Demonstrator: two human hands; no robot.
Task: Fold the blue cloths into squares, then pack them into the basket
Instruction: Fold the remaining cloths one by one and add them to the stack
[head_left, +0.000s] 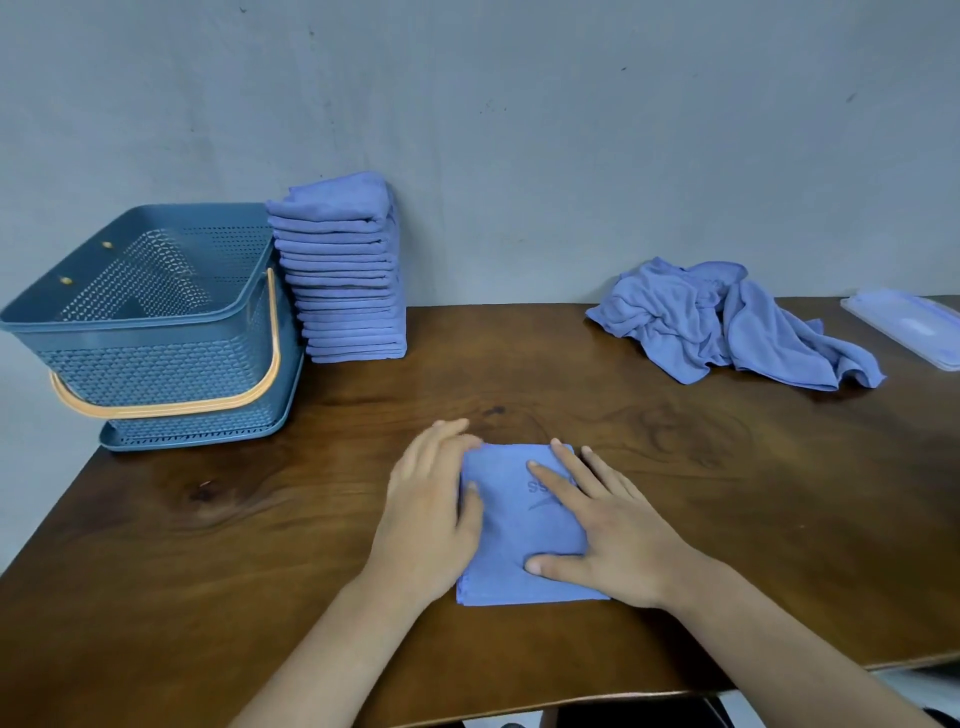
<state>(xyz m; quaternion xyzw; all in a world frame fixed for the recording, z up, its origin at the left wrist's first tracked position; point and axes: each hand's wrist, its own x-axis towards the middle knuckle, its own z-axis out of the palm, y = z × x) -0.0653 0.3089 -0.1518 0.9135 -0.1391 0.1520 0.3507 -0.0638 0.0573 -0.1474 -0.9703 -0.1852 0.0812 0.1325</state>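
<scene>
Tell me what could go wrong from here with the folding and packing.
1. The stack of folded cloths is tall and a bit uneven; adding one more carelessly might topple it.
2. The left hand and right hand only press flat on the folded cloth; lifting it loosely may let the folds open.
3. The basket stands close to the left edge of the table; a shove while packing could push it off.

The tabletop (623, 415) is dark wood, smooth with a slight sheen and visible grain. The cloths (519, 535) look like soft matt fabric. The basket (156, 358) is perforated matt plastic. The wall (519, 130) is dull, scuffed.
</scene>
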